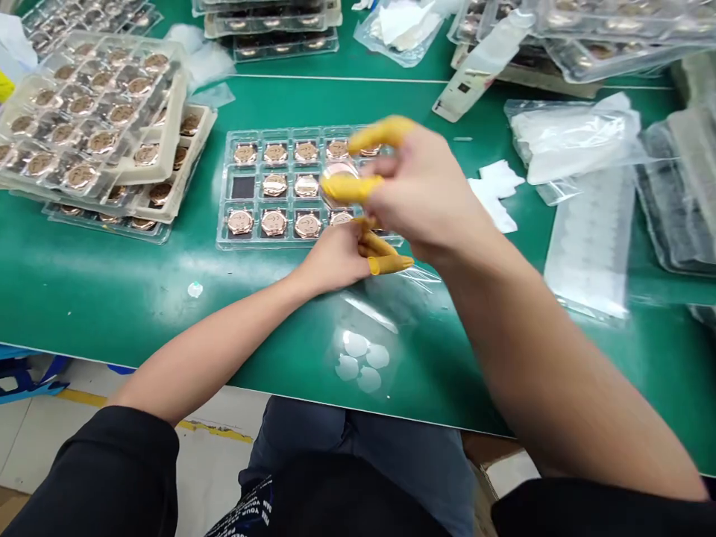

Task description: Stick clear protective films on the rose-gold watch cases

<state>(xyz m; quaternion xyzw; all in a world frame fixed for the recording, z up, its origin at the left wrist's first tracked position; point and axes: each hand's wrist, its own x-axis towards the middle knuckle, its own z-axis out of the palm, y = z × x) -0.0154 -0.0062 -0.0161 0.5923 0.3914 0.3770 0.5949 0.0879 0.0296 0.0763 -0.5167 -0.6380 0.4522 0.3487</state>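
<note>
My right hand [400, 175], yellow finger covers on its fingertips, is raised over the right part of a clear tray [222, 190]. Between its thumb and forefinger is a blurred round rose-gold watch case [339, 177], larger in view than those below. My left hand [352, 253], also in yellow finger covers, rests at the tray's front right edge with its fingers stretched out and apart. Rose-gold watch cases [274, 222] sit face down in the tray's compartments. One compartment [242, 187] at the left of the middle row shows only its dark bottom. My right hand hides several compartments.
Stacked trays of watch cases [83, 112] stand at the left, with more trays [274, 26] behind. Small round clear films [363, 358] lie near the front edge. To the right are a white bottle [484, 66], white pads [497, 190] and plastic bags [576, 138].
</note>
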